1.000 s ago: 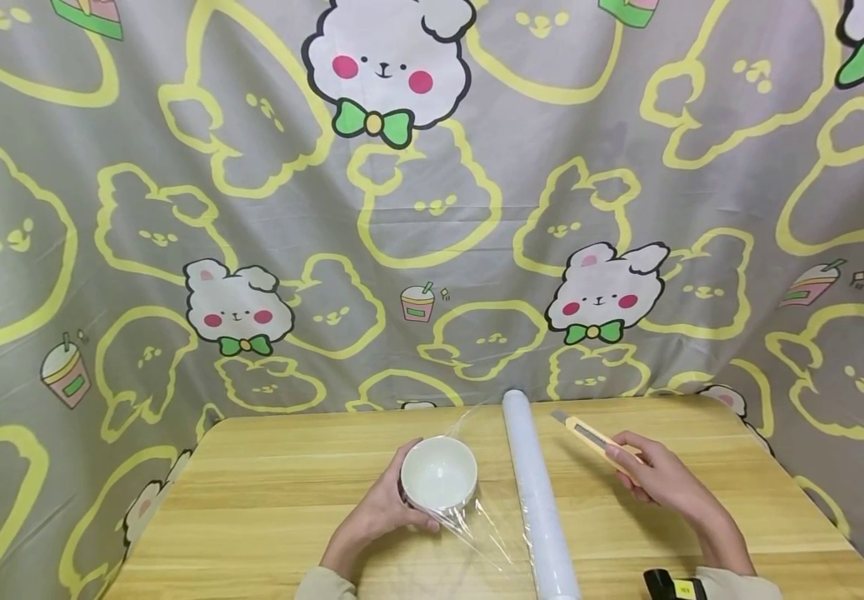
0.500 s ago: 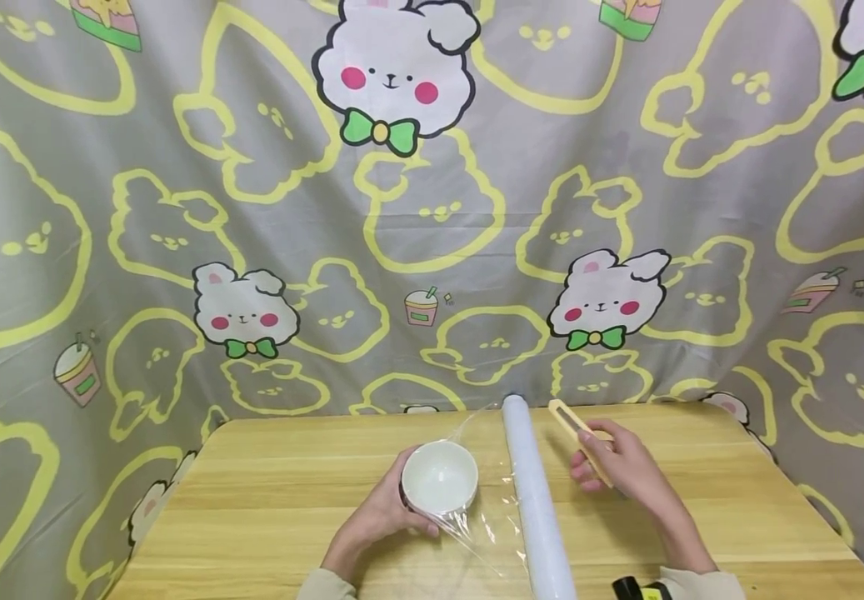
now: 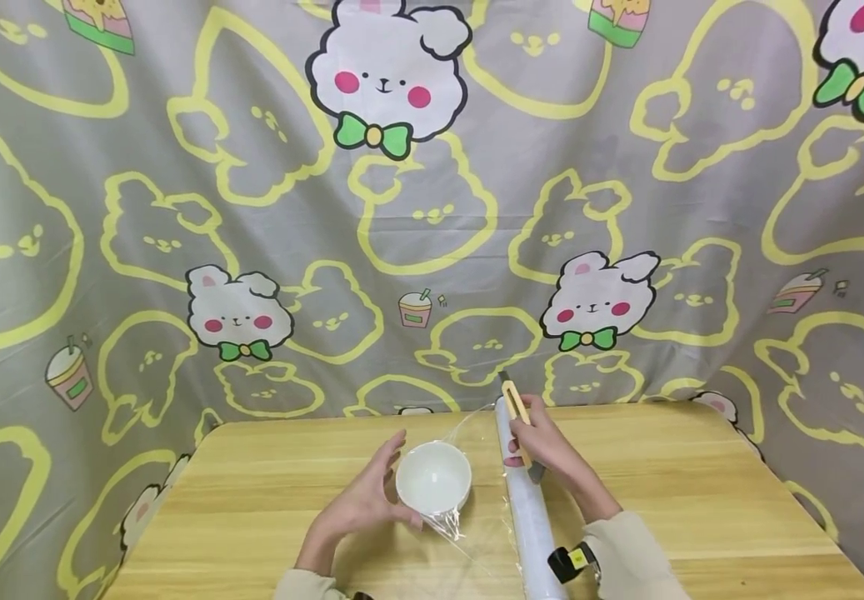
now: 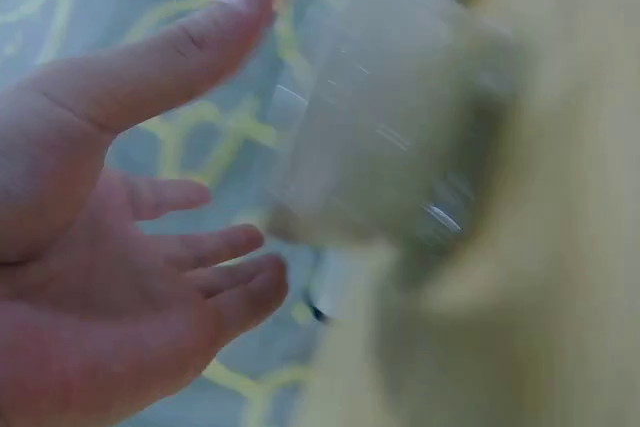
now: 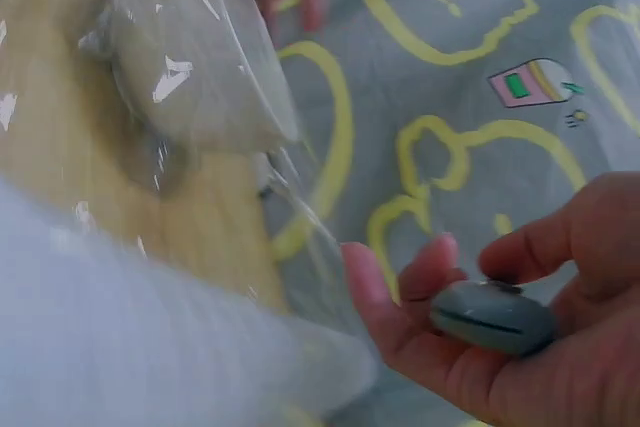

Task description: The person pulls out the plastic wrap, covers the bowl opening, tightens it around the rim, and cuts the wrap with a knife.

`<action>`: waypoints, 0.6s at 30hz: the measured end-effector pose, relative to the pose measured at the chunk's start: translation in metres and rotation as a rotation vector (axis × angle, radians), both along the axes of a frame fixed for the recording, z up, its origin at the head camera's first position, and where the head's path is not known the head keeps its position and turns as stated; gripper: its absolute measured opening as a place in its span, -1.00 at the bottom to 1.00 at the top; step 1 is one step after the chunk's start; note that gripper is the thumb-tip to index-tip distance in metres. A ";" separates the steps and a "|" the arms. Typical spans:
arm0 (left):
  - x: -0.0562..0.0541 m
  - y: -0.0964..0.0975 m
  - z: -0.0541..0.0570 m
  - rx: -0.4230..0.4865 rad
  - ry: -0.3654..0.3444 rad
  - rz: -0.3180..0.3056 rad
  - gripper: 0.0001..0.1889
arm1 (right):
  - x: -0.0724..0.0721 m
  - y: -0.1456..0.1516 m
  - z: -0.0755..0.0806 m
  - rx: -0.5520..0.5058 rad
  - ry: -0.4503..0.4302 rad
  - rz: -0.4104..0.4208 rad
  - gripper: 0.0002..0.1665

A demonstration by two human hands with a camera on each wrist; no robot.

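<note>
L hand is spread, fingers straight, just beside the white bowl at lower ctr of the head frame; can't tell if the thumb touches the film. Clear film stretches btwn bowl & roll, the latter lying lengthwise at lower R of ctr. R hand grips the yellow cutter over the roll's upper end, blade pointing to top of frame. Wood table fills the bottom, bunny-print cloth the top.
</note>
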State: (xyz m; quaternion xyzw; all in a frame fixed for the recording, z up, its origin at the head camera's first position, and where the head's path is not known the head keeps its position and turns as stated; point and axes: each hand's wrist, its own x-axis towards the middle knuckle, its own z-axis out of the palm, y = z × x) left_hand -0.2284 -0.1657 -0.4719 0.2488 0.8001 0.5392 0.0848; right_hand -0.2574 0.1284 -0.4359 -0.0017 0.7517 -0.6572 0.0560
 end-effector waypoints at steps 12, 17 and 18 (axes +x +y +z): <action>-0.035 0.074 0.058 0.037 -0.080 0.014 -0.50 | -0.012 -0.013 -0.019 -0.155 -0.084 -0.026 -0.40; -0.054 0.101 0.062 -0.023 -0.109 0.111 -0.53 | -0.014 -0.003 -0.023 -0.153 -0.093 -0.032 -0.44; -0.057 0.105 0.061 -0.033 -0.120 0.124 -0.53 | -0.014 -0.001 -0.024 -0.155 -0.097 -0.032 -0.45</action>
